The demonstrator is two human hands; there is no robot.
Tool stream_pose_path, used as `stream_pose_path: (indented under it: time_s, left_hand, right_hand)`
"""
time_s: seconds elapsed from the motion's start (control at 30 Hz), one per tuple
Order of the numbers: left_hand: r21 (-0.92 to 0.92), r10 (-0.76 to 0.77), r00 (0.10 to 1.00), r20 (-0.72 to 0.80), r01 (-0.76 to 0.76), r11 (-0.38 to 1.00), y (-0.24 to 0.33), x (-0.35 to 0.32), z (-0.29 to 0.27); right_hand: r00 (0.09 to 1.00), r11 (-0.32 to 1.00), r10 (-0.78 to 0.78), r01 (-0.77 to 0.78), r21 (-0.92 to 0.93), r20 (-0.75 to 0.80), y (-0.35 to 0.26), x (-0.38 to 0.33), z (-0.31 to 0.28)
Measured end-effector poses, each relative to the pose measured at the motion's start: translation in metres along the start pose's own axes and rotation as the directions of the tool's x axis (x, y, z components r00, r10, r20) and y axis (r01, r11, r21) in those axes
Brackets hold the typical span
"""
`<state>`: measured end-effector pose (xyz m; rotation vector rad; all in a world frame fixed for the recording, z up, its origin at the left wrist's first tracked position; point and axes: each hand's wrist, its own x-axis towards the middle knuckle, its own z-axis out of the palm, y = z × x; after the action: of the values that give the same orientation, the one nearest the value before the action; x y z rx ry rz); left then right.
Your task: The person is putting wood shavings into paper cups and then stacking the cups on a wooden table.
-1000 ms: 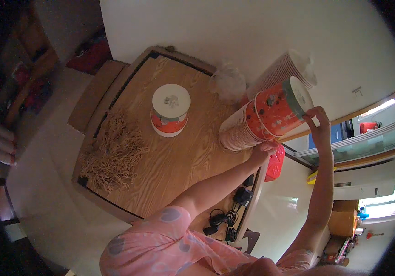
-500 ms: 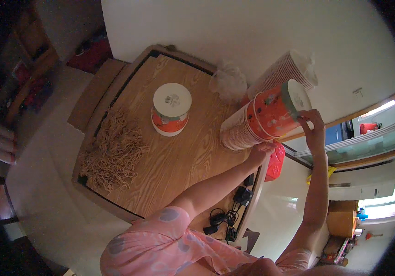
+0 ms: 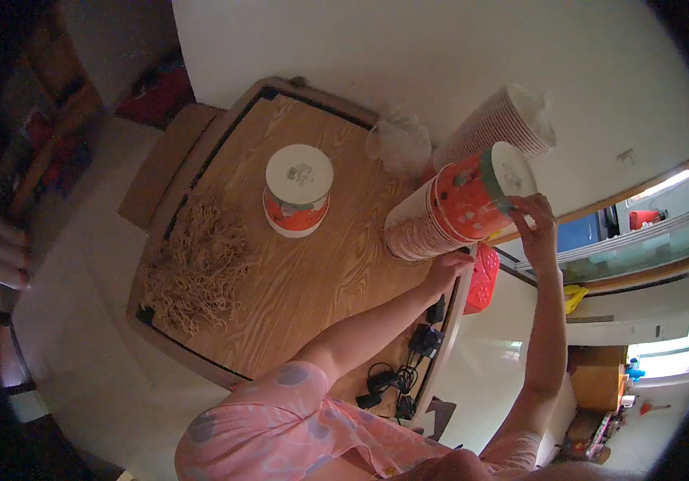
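A leaning stack of nested, upturned paper buckets (image 3: 411,227) stands at the table's right side. Its topmost paper bucket (image 3: 470,196) is orange-red with a green band and a pale base. My right hand (image 3: 533,215) pinches that bucket at the edge of its base, thumb and fingers closed. Low beside the stack is my left hand (image 3: 450,266), its fingers bunched together; whether they touch the buckets is hidden. Apart from both hands, a short upturned pile of the same kind of bucket (image 3: 299,175) sits mid-table.
Tangled tan paper shreds (image 3: 200,268) cover the table's left part. Behind the held stack stand more nested buckets (image 3: 493,124) in clear plastic, beside a crumpled plastic bag (image 3: 400,143). Black cables and adapters (image 3: 396,381) lie near the front right edge, below a red plastic basket (image 3: 483,279).
The top bucket and my right hand have shifted slightly left and down. My left fingers have slid a little lower beside the stack.
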<state>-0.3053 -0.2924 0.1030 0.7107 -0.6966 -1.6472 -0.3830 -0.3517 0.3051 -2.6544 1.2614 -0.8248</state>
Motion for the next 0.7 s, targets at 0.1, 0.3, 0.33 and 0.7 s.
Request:
stream_pose_path:
  time_s: [0.1, 0.3, 0.33, 0.7]
  left_hand:
    - [0.017, -0.006, 1.000, -0.026, 0.006, 1.000, -0.004, -0.002, -0.002]
    - [0.003, 0.027, 0.999, -0.027, -0.027, 1.000, -0.015, 0.001, -0.009]
    - [0.010, 0.014, 0.999, -0.029, -0.014, 1.000, -0.017, 0.002, -0.010]
    - [-0.008, -0.025, 0.999, -0.031, 0.024, 1.000, -0.011, -0.004, -0.007]
  right_hand:
    - [0.998, 0.998, -0.067, 0.067, -0.018, -0.012, 0.003, -0.002, 0.004]
    - [1.000, 0.999, -0.020, 0.021, -0.034, 0.012, 0.001, -0.004, 0.009]
    - [0.999, 0.999, -0.022, 0.023, -0.032, 0.027, -0.002, -0.003, 0.010]
    - [0.999, 0.999, -0.034, 0.034, -0.031, -0.011, -0.001, -0.006, 0.014]
